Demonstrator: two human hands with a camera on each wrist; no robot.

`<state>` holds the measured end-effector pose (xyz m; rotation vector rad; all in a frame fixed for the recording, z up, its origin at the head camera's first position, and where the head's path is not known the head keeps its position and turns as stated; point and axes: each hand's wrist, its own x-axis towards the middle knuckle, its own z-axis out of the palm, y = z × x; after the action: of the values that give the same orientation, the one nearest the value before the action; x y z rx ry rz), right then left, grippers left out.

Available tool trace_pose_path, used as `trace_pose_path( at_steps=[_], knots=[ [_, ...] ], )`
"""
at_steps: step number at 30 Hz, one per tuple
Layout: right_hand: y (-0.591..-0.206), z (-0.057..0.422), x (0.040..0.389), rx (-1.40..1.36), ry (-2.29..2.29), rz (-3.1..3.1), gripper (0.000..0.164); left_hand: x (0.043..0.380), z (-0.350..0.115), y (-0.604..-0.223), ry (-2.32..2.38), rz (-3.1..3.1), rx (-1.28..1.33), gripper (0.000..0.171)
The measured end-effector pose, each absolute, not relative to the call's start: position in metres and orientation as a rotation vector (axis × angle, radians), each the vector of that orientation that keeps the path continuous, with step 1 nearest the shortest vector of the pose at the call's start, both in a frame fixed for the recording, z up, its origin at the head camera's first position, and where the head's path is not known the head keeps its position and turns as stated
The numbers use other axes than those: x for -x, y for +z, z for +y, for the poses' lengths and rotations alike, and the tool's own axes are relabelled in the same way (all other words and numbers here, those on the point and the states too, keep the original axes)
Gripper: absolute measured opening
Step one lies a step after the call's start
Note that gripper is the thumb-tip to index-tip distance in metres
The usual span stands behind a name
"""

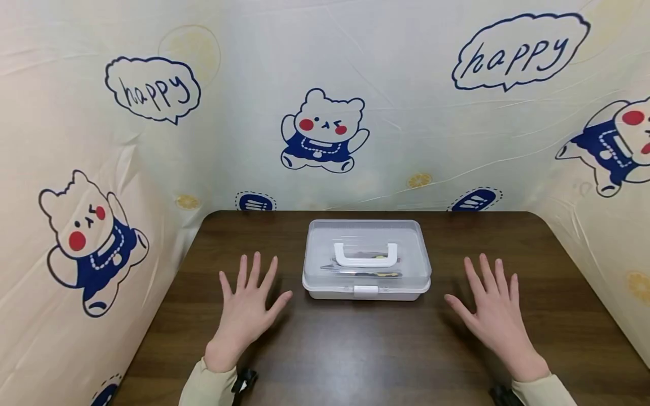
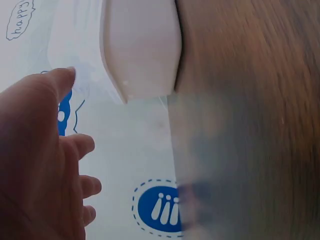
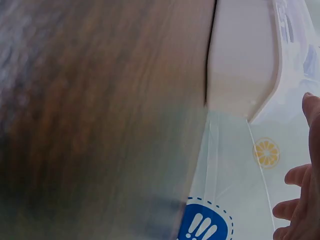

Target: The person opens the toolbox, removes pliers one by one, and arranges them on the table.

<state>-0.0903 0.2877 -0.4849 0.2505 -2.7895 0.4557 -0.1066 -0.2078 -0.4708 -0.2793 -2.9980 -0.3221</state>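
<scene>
A white plastic storage box (image 1: 365,285) with a clear lid and a white carrying handle (image 1: 365,261) stands closed near the back of the table. Its white latch (image 1: 365,291) faces the front, and slim pointed tools show through the lid. To its left, my left hand (image 1: 247,316) is spread palm down, holding nothing, thumb toward the box. On the other side my right hand (image 1: 495,316) is spread likewise, also apart from the box. Both wrist views show the box's pale side wall (image 2: 142,50) beyond the fingers.
The dark brown wooden table (image 1: 355,361) has rounded far corners. Hanging cloth (image 1: 406,141) printed with bears and "happy" bubbles encloses it at the back and both sides. Black wrist straps (image 1: 245,380) sit by the light sleeves.
</scene>
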Motion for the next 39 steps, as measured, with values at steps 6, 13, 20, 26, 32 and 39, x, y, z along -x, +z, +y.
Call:
trace_pose_path(
  at_steps=[6, 13, 20, 26, 32, 39],
  knots=[
    [-0.484, 0.284, 0.091, -0.29, 0.53, -2.718, 0.084, 0.111, -0.199, -0.47, -0.584, -2.968, 0.276, 0.08],
    [-0.478, 0.267, 0.085, -0.285, 0.811, -2.502, 0.032, 0.123, -0.178, -0.47, -1.242, -2.734, 0.182, 0.064],
    [-0.474, 0.225, 0.078, -0.403, 1.134, -2.476, 0.017, 0.138, -0.148, -0.472, -1.67, -2.516, 0.064, 0.054],
    [-0.478, 0.19, 0.082, -0.325, 1.374, -2.715, 0.009, 0.145, -0.134, -0.471, -1.831, -2.449, -0.009, 0.06],
    [-0.488, 0.163, 0.093, -0.229, 1.794, -2.785, 0.032, 0.149, -0.129, -0.474, -1.965, -2.394, -0.041, 0.062],
    [-0.488, 0.144, 0.104, -0.027, 2.375, -2.543, 0.051, 0.148, -0.13, -0.473, -2.023, -2.358, -0.057, 0.062]
  ],
)
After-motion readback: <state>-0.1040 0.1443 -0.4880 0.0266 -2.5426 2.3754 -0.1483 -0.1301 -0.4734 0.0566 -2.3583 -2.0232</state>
